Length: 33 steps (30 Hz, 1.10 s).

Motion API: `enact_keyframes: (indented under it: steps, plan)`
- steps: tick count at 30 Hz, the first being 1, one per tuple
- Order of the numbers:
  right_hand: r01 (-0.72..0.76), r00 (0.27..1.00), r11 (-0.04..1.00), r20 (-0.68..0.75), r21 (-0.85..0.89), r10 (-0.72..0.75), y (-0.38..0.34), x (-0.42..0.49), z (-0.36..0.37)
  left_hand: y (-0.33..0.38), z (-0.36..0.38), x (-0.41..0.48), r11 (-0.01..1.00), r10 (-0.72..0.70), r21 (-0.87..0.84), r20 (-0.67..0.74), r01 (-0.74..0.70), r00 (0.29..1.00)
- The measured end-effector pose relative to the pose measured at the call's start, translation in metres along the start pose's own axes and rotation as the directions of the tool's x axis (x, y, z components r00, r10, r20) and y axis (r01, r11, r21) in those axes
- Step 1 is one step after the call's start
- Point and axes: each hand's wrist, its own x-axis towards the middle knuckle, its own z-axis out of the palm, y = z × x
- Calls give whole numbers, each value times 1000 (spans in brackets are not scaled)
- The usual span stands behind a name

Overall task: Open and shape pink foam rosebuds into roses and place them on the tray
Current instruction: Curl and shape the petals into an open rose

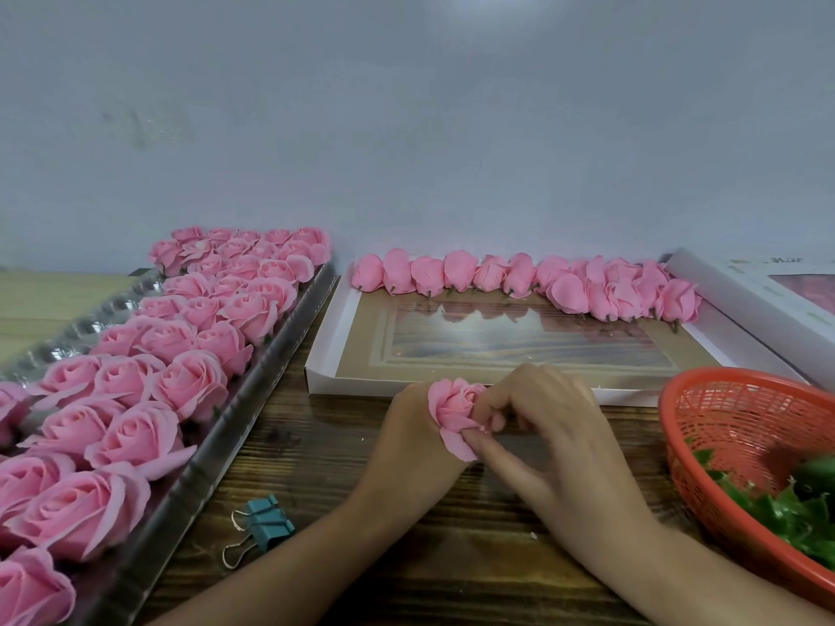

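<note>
Your left hand [415, 429] grips a half-open rose [454, 406] from the left, just above the wooden surface [325, 467]. Its fingers and the rose's base are hidden behind the petals. Your right hand [558, 440] meets it, thumb and fingertips pinching a lower outer petal that folds outward.

Left of your hands, a silver tray [266, 377] holds rows of opened roses [185, 381]. It runs off the left and bottom edges, so the count cannot be told. Beyond your hands lies a shallow white box [323, 354] with a row of closed buds [519, 275] along its far side.

At right, a red basket [723, 399] of green leaves [790, 508] is cut off by the frame. A second box [768, 286] at far right is mostly out of view, its print unreadable. A teal binder clip [266, 521] lies just beside the tray.
</note>
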Motion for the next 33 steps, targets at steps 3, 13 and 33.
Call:
enact_keyframes:
  steps: [3,13,33]
  plan:
    - [118,993,992,1,-37,-118,0,0,0,-10,4,2,992,-126,1,-87,127,988]
    - [325,945,922,54,-210,-321,-1,1,-2,-8,1,1,992,-119,-46,2,119,993]
    - [129,986,967,79,221,-150,-1,-1,0,10,-14,-5,956,-74,-294,-174,20,982]
